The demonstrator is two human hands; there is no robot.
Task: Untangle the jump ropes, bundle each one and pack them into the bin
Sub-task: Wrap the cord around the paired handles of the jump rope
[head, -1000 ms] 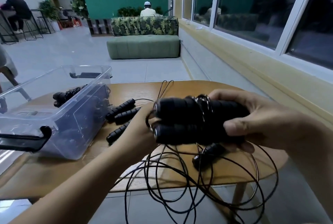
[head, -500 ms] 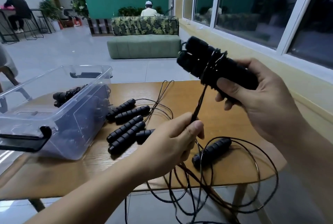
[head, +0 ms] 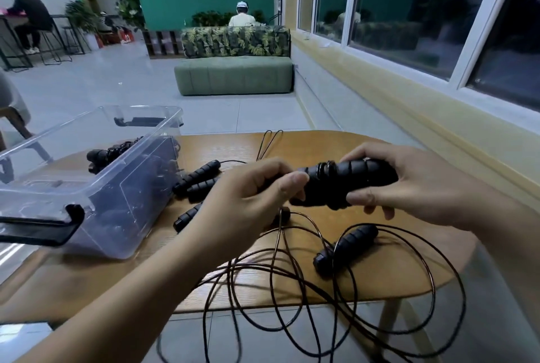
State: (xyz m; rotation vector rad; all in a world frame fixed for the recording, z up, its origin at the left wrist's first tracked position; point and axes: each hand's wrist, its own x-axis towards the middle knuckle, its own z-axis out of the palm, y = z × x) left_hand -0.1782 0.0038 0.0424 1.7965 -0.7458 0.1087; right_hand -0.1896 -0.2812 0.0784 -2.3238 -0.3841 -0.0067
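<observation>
Above the worktop (head: 306,146), toward its near edge, I see both grips on the paired handles (head: 344,184), two black foam handles lying side by side and roughly level. The right grip (head: 423,187) is curled round their right end, thumb underneath. The left grip (head: 248,196) is curled round their left end, thumb against the foam. A few turns of cord (head: 325,168) ring the pair near the middle. More cord runs down from the left grip into loose loops (head: 321,304) that spill over the near edge. A loose handle (head: 344,248) lies among them. Four other handles (head: 198,178) lie just beside the clear bin (head: 122,187) on the left, which holds a bundled rope (head: 111,155).
</observation>
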